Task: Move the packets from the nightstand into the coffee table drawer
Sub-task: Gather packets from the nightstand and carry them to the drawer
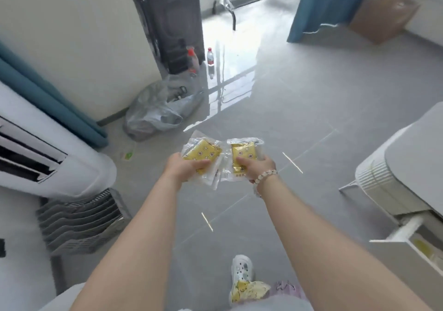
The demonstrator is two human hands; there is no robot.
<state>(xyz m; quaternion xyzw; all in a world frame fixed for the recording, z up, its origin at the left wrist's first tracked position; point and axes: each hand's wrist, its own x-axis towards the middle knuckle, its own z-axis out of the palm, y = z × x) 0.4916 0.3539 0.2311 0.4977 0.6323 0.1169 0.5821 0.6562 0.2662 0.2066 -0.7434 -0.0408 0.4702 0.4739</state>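
Both my arms reach forward over the grey tile floor. My left hand (183, 170) grips a clear packet with yellow patterned contents (203, 153). My right hand (256, 168), with a bead bracelet on the wrist, grips a second yellow packet (243, 152) of the same kind. The two packets sit side by side, almost touching. At the right stands the white coffee table (405, 164) with its drawer (417, 243) pulled open at the lower right; something yellow lies inside it. The nightstand is not in view.
A white air conditioner unit (48, 157) stands at the left with a grey crate (79, 222) below it. A crumpled plastic bag (155, 111) and two bottles (210, 56) lie on the floor ahead. A cardboard box (383, 15) sits far right. My shoe (242, 268) is below.
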